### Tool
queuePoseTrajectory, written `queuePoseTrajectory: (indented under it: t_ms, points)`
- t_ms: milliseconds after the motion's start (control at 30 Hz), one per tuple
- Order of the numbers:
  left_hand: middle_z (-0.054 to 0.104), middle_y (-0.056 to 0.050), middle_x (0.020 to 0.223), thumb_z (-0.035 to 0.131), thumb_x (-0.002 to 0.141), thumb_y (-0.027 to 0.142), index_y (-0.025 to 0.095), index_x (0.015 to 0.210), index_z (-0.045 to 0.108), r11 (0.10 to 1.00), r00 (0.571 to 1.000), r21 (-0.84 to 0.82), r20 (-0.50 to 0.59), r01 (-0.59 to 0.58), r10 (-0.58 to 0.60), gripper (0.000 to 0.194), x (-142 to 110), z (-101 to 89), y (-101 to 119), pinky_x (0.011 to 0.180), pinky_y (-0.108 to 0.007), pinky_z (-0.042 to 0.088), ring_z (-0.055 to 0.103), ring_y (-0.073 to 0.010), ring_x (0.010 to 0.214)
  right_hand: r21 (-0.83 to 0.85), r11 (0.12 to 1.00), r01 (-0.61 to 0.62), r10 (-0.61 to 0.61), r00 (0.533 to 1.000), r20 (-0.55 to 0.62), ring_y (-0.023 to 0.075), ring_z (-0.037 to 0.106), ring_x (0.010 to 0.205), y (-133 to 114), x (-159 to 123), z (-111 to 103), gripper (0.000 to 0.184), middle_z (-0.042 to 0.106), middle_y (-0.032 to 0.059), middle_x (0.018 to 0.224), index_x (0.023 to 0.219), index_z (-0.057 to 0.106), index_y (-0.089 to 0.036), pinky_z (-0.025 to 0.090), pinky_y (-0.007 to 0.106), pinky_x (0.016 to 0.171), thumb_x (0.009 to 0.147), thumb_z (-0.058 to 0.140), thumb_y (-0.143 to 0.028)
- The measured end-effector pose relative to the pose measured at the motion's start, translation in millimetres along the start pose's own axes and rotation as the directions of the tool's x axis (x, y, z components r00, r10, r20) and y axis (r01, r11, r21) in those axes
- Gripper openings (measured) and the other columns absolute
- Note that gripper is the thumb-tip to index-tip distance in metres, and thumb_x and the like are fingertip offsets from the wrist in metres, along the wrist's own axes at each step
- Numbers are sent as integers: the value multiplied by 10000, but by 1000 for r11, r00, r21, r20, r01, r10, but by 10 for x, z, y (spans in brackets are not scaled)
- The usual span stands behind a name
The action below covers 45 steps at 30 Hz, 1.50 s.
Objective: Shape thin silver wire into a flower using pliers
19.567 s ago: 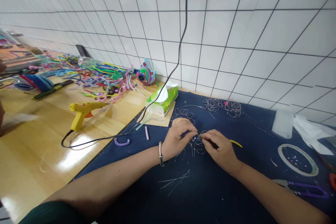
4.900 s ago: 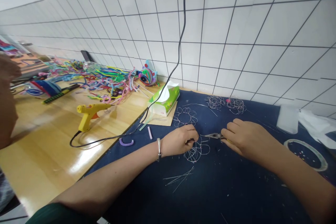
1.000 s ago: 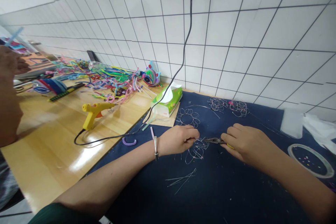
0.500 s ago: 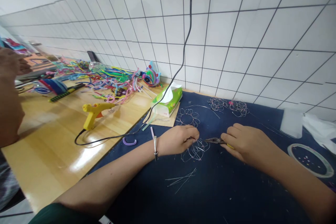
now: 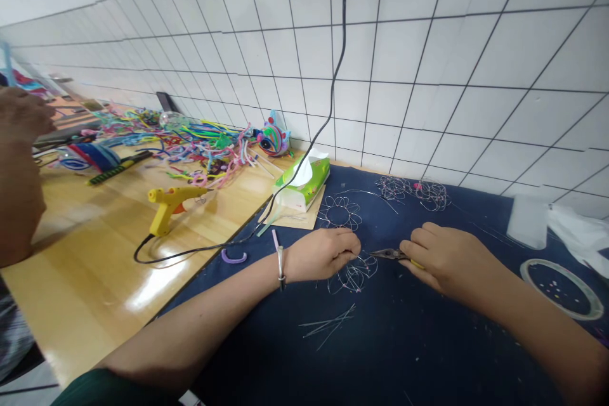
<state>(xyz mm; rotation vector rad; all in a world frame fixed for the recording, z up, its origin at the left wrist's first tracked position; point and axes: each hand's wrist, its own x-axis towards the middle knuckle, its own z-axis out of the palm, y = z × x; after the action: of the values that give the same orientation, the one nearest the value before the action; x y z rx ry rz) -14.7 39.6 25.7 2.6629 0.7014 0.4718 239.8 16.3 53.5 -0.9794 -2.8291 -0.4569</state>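
My left hand [image 5: 328, 255] is closed, pinching the looped wire piece [image 5: 356, 278] by its upper part; the fingertips partly hide the grip. Thin silvery loops dotted with small beads hang below those fingers, just over the dark blue cloth [image 5: 409, 342]. My right hand [image 5: 435, 257] is wrapped round the yellow handles of long-nose pliers [image 5: 391, 254]. Their jaws point left and meet the wire beside my left fingertips; whether they grip it is too fine to tell. Behind my left hand lies a flower-shaped wire ring [image 5: 339, 210]. Several straight wires [image 5: 328, 325] lie crossed in front.
A yellow glue gun [image 5: 166, 206] lies on the wooden table at left, its black cable [image 5: 209, 252] crossing onto the cloth. A tissue pack [image 5: 304, 183], coiled wire shapes [image 5: 431, 193] and a round lid-like ring [image 5: 561, 288] surround the work. Another person's hand [image 5: 21, 120] is far left.
Earlier both hands pinched the wire piece; the right hand has since taken hold of the pliers. Within the last second the wire loops have turned slightly below my left fingers. The other person's hand shifted.
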Motion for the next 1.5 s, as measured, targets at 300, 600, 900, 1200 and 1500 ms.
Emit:
queuePoseTrajectory:
  t_ms: [300, 600, 900, 1200, 1500]
  points:
    - [528, -3, 712, 403, 670, 65, 162, 774, 482, 990, 996, 116, -45, 77, -72, 163, -32, 60, 6, 559, -215, 372, 482, -104, 630, -9, 1000, 3, -3, 1000, -3, 144, 405, 662, -13, 6, -22, 115, 496, 25, 684, 761, 536, -185, 246, 265, 558, 823, 476, -260]
    - [567, -4, 731, 409, 650, 74, 166, 792, 524, 987, 993, 117, -60, 110, -104, 205, -33, 47, -1, 594, -234, 410, 520, -115, 649, 12, 1000, -7, 7, 999, 32, 150, 399, 664, -44, 8, -22, 76, 496, 21, 700, 773, 531, -196, 238, 276, 556, 812, 487, -244]
    - [593, -20, 799, 415, 697, 50, 158, 817, 593, 994, 992, 77, -99, 80, -72, 240, -25, 42, -3, 639, -223, 436, 540, -113, 720, 7, 1000, 5, -5, 1000, 18, 146, 397, 659, -43, 10, -40, 100, 488, 28, 692, 772, 545, -183, 231, 281, 548, 819, 481, -244]
    - [585, -15, 773, 403, 746, 49, 166, 785, 614, 994, 993, 96, -115, 46, -35, 245, -13, 19, 11, 620, -212, 423, 532, -97, 697, -194, 981, -7, 4, 1000, -15, 140, 362, 633, -66, -9, -185, 89, 475, 25, 658, 787, 540, -169, 179, 292, 548, 807, 461, -133]
    - [595, -9, 739, 440, 746, 65, 155, 771, 613, 1000, 990, 27, -144, 5, -1, 197, -46, 33, 46, 645, -214, 431, 537, -94, 679, -439, 864, 246, -200, 968, 148, 141, 324, 584, -266, 304, -592, 131, 386, 19, 592, 649, 494, -170, 98, 318, 518, 702, 487, -49]
